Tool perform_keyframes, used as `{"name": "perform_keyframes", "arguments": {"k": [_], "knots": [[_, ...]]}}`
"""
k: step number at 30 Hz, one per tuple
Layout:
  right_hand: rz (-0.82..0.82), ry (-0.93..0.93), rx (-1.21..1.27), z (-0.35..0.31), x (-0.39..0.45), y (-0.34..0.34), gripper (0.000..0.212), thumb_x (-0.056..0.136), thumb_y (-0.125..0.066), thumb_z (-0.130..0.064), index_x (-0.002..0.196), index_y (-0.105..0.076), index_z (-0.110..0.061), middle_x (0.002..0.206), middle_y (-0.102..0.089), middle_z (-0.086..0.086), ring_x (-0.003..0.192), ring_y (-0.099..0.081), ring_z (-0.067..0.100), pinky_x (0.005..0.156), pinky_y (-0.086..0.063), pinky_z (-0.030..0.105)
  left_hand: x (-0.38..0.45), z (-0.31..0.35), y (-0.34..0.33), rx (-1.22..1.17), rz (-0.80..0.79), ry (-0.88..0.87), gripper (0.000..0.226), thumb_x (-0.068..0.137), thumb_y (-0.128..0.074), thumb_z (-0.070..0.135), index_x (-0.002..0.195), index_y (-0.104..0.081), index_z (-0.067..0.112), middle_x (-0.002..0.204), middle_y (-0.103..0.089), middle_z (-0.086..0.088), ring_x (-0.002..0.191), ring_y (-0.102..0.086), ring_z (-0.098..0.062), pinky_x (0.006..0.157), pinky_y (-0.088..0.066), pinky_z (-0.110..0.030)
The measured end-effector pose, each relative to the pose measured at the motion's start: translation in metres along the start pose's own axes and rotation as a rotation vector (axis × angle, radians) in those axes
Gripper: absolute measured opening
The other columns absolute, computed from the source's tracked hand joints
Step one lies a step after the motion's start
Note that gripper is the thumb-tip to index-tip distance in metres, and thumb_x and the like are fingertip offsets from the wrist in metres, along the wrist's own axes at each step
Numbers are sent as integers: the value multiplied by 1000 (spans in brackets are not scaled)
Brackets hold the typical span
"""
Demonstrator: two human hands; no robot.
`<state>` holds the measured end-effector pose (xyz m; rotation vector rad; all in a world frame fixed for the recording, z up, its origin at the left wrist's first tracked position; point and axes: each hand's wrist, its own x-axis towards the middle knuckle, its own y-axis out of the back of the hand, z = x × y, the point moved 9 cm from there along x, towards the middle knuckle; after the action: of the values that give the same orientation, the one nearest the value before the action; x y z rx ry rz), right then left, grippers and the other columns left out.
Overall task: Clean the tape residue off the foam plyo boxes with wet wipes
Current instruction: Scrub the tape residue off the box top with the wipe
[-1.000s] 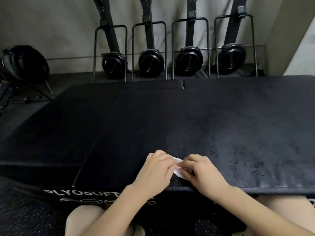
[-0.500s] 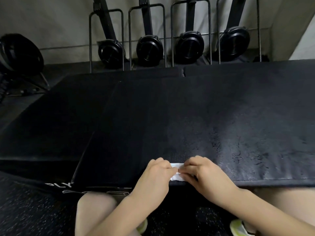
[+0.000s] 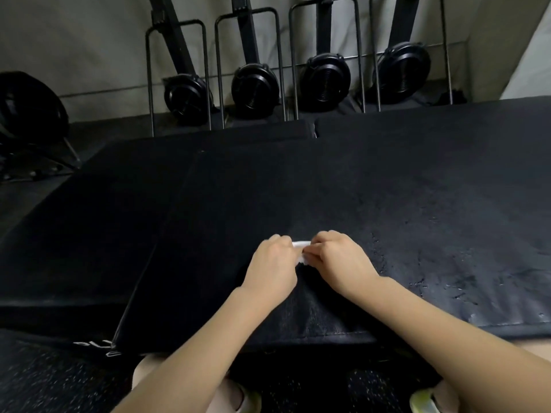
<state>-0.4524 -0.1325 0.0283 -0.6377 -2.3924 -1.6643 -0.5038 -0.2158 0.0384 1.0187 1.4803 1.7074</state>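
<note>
**Pinching a wipe on the near box**

Pinching a small white wipe [image 3: 300, 248] between them, the left hand [image 3: 272, 265] and the right hand [image 3: 340, 260] sit close together on top of the near box [image 3: 387, 210]. Fingers of both hands curl round the wipe, which shows only as a thin strip in the gap between the knuckles; the rest is hidden under the fingers.

The hands lie a little back from the box's near edge, which runs left to right just beyond the person's knees. The box's left edge slants from the near left corner toward the far middle; a lower box [image 3: 89, 234] lies beside it on the left, with white lettering partly showing at its near corner. To the right of the hands the top is marked with pale flecks and scuffs of residue [image 3: 432, 272], reaching toward the near right edge. Far of the hands the dark top stretches open to its far edge, where a seam splits two more pads.

Beyond that edge four black machines [image 3: 325, 81] stand in a row against the wall. Speckled floor [image 3: 44, 377] shows at near left.
</note>
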Motion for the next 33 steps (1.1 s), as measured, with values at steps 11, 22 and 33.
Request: {"name": "perform_keyframes", "arguments": {"k": [11,22,33], "knots": [[36,76,-61,10,2,-10,13,85,-77,-21,74,-71,-21,81,-59,-6,71,-54,20,61,-50,33,8,-15,-11,-100,114,-60,34,68,-56,-9,84,-73,16,68,-43,7,69,-31,-12,59,-32,-27],[25,-51,-53,48,80,-20,8,88,-74,-14,86,-80,-19,85,-64,3,81,-58,26,65,-34,29,94,-41,-14,-3,-2,-37,41,87,-47,-3,110,-69,23,87,-51,3,87,-44,-15,72,-38,-27],[12,105,-123,26,38,-5,18,86,-65,-27,68,-70,-26,67,-48,-8,60,-48,16,54,-41,28,38,-29,-17,-135,119,-138,36,69,-63,-9,89,-73,20,67,-50,7,67,-37,-12,59,-45,-29]]}}
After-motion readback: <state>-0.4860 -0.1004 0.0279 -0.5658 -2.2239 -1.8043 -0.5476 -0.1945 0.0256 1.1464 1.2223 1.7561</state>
